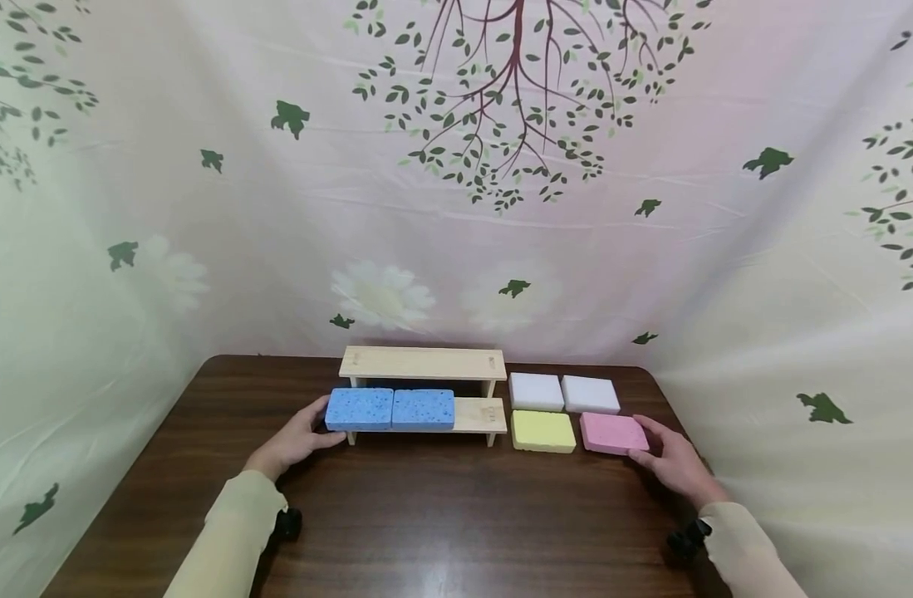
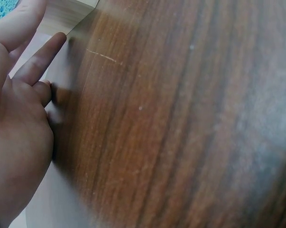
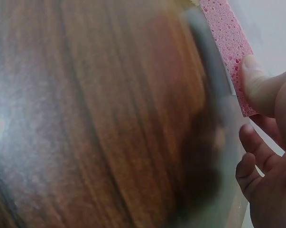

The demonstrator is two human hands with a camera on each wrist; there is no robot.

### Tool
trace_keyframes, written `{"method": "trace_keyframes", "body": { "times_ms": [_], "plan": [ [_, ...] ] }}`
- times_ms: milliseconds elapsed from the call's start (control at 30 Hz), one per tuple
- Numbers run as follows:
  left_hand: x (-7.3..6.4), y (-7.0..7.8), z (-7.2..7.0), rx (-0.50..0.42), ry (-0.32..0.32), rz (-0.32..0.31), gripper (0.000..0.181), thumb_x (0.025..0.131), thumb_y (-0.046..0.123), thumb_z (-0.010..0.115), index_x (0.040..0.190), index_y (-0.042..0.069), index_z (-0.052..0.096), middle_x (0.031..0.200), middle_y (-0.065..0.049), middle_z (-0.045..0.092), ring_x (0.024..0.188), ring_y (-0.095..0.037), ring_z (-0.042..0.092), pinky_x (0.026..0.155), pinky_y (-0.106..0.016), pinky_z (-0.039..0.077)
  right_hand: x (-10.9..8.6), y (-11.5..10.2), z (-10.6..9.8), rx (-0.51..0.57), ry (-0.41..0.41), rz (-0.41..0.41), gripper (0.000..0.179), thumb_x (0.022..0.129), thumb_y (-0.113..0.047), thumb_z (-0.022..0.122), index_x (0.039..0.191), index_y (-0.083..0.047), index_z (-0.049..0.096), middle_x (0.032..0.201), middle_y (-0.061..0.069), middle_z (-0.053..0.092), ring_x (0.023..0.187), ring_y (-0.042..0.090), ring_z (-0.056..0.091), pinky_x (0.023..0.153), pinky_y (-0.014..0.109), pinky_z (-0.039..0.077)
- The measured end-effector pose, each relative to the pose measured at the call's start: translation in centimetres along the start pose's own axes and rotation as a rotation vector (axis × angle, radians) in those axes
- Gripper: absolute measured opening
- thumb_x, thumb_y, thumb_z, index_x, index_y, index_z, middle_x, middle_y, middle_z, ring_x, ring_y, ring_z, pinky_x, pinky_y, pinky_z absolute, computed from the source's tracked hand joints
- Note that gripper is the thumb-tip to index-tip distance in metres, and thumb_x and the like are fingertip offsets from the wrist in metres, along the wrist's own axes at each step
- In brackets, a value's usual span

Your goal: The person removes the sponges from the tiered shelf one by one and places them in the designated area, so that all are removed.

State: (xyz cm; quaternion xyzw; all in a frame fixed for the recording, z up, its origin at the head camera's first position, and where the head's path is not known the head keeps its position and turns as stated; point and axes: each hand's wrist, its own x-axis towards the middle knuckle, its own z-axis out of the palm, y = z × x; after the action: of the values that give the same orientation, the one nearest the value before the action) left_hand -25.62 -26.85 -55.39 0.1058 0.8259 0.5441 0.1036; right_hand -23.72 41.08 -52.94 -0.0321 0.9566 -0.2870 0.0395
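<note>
Two blue sponges lie side by side on the lower wooden shelf. At the outer end of the left blue sponge [image 1: 359, 409], my left hand [image 1: 299, 436] holds it, thumb at the front and fingers toward the back. The left wrist view shows only a corner of that sponge beyond the thumb. The other blue sponge [image 1: 423, 409] touches its right side. My right hand [image 1: 676, 465] pinches the right end of a pink sponge [image 1: 613, 433] on the table. In the right wrist view the thumb [image 3: 256, 88] presses its porous edge.
A stepped wooden rack has an upper shelf [image 1: 422, 363] and a lower shelf [image 1: 477, 414], whose right part is bare. Beside it lie a yellow sponge [image 1: 542, 431] and two white sponges [image 1: 536, 391]. A patterned cloth [image 1: 441, 249] surrounds the dark wooden table [image 1: 426, 515].
</note>
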Motion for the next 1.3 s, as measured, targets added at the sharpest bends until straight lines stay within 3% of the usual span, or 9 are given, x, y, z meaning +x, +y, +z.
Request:
{"method": "trace_keyframes", "body": {
  "times_ms": [267, 467, 800, 1067, 1300],
  "plan": [
    [0.2, -0.1, 0.0, 0.009, 0.003, -0.013, 0.09, 0.094, 0.024, 0.082, 0.164, 0.005, 0.029, 0.164, -0.024, 0.038, 0.153, -0.047, 0.03, 0.123, -0.067, 0.022, 0.3, 0.2, 1.0, -0.039, 0.024, -0.033, 0.075, 0.095, -0.023, 0.08, 0.155, 0.003, 0.043, 0.142, 0.034, 0.057, 0.115, 0.043, 0.059, 0.098, 0.064, 0.049],
    [0.0, 0.1, -0.1, 0.015, 0.004, -0.014, 0.09, 0.094, 0.024, 0.081, 0.164, 0.004, 0.028, 0.164, -0.025, 0.038, 0.152, -0.048, 0.031, 0.122, -0.068, 0.023, 0.7, -0.4, 1.3, -0.066, 0.034, -0.073, 0.075, 0.093, -0.02, 0.082, 0.153, 0.005, 0.045, 0.134, 0.031, 0.062, 0.099, 0.033, 0.057, 0.087, 0.052, 0.05],
    [0.1, 0.1, -0.1, 0.024, -0.01, -0.029, 0.09, 0.094, 0.025, 0.081, 0.164, 0.003, 0.028, 0.165, -0.026, 0.035, 0.154, -0.048, 0.028, 0.123, -0.067, 0.022, 0.9, -0.6, 1.3, -0.08, 0.015, -0.1, 0.077, 0.092, -0.02, 0.082, 0.153, 0.008, 0.044, 0.148, 0.038, 0.051, 0.129, 0.053, 0.054, 0.104, 0.07, 0.044],
    [0.1, 0.0, -0.2, 0.007, 0.001, -0.028, 0.091, 0.094, 0.026, 0.082, 0.164, 0.004, 0.028, 0.166, -0.025, 0.035, 0.154, -0.048, 0.027, 0.123, -0.067, 0.021, 1.1, -0.7, 0.9, -0.054, -0.053, -0.056, 0.081, 0.094, -0.023, 0.081, 0.156, 0.007, 0.039, 0.152, 0.039, 0.045, 0.135, 0.055, 0.049, 0.108, 0.071, 0.041],
    [0.1, -0.2, -0.1, 0.012, 0.002, -0.01, 0.09, 0.094, 0.025, 0.082, 0.164, 0.005, 0.029, 0.165, -0.024, 0.037, 0.153, -0.048, 0.029, 0.122, -0.068, 0.023, 1.1, -0.8, 0.7, -0.045, -0.067, -0.053, 0.087, 0.092, -0.026, 0.083, 0.158, 0.007, 0.036, 0.147, 0.038, 0.05, 0.12, 0.046, 0.058, 0.103, 0.066, 0.047]
  ]
}}
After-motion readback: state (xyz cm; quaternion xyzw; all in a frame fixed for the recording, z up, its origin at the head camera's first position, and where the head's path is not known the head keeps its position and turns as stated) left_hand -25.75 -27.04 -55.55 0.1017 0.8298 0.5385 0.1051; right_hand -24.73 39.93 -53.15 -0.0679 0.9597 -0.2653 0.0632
